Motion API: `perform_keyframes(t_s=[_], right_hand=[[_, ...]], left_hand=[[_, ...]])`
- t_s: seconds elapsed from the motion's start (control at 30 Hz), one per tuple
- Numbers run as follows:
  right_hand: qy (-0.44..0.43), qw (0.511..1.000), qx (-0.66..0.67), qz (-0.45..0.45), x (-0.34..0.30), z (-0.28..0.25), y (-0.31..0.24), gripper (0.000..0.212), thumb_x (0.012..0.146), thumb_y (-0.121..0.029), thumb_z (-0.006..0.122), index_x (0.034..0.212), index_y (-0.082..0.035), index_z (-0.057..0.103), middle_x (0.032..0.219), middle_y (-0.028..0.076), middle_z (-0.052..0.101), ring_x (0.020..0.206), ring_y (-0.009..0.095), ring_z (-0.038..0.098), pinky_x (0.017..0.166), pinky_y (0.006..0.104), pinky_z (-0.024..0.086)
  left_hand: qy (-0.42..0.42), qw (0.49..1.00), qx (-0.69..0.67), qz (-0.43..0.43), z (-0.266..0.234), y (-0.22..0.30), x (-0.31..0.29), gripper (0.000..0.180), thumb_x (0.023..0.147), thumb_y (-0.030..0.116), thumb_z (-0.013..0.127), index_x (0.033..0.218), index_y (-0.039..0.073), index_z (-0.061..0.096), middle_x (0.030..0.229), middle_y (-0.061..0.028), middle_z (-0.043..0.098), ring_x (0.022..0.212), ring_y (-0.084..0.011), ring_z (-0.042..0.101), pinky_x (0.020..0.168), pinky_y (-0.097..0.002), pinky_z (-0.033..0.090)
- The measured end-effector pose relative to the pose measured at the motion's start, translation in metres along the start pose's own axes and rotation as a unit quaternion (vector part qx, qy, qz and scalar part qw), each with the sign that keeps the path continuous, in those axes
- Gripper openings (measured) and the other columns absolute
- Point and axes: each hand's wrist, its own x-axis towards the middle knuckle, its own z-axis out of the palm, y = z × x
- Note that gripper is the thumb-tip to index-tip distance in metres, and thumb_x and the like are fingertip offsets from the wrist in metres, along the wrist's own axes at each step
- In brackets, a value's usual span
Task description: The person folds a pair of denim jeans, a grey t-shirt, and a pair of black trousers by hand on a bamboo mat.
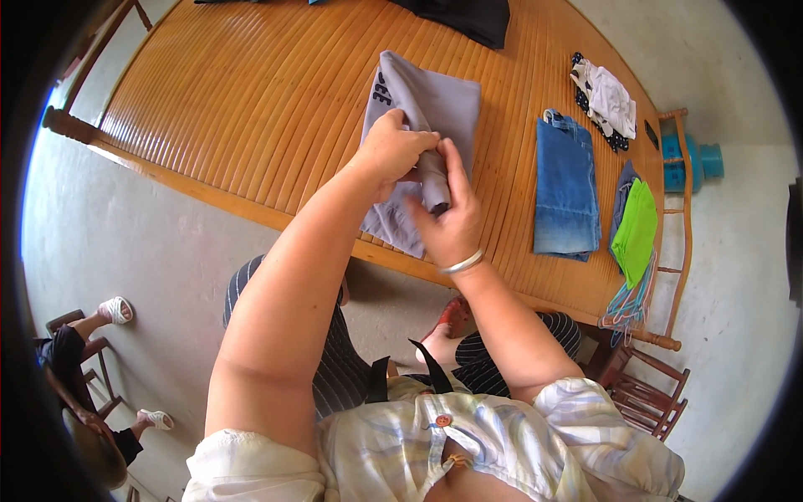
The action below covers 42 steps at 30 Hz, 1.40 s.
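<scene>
A grey garment (457, 100) with dark lettering lies partly folded near the front edge of the slatted wooden bed. One section of it, bunched into a loose roll, rises between my hands. My left hand (391, 153) pinches the top of this roll, its fingers closed on the cloth. Lower down, my right hand (456, 222), wearing a silver bangle, cups the roll between its fingers and a motion-blurred thumb. Part of the garment's lower edge shows beneath my wrists.
Folded blue jeans (566, 188) lie to the right. Beyond them are white and dotted clothes (609, 99), a bright green cloth (634, 222) and several thin hangers (629, 301). Black cloth (468, 18) lies at the far edge. A seated person (71, 351) is at the left.
</scene>
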Motion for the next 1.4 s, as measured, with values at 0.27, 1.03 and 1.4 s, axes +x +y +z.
perform_keyframes(t_s=[0.27, 1.03, 1.4], right_hand=[[-0.101, 0.993, -0.049, -0.035, 0.012, -0.020, -0.008, 0.044, 0.076, 0.007, 0.058, 0.119, 0.001, 0.055, 0.119, 0.019, 0.058, 0.112, 0.031, 0.056, 0.095, 0.0336, 0.044], [-0.227, 0.920, -0.318, -0.008, -0.017, 0.029, -0.016, 0.064, 0.067, -0.018, 0.069, 0.125, -0.005, 0.046, 0.130, 0.021, 0.042, 0.118, 0.038, 0.041, 0.093, 0.0565, 0.034], [-0.150, 0.982, -0.076, -0.082, -0.018, -0.001, -0.025, 0.034, 0.074, 0.001, 0.059, 0.109, 0.002, 0.058, 0.121, 0.023, 0.053, 0.109, 0.036, 0.055, 0.093, 0.0403, 0.044]], left_hand=[[0.016, 0.980, -0.186, -0.071, -0.034, -0.015, 0.040, 0.035, 0.085, 0.023, 0.063, 0.109, 0.001, 0.052, 0.098, -0.0117, 0.058, 0.085, -0.0230, 0.058, 0.073, -0.0411, 0.052], [0.114, 0.993, -0.002, 0.004, -0.050, -0.017, 0.067, 0.044, 0.079, 0.004, 0.056, 0.122, -0.003, 0.050, 0.106, -0.0197, 0.060, 0.095, -0.0272, 0.059, 0.078, -0.0368, 0.050], [0.224, 0.912, 0.315, 0.139, -0.046, -0.014, 0.057, 0.048, 0.071, 0.013, 0.060, 0.119, 0.004, 0.056, 0.115, -0.0192, 0.059, 0.106, -0.0306, 0.057, 0.089, -0.0372, 0.046]])
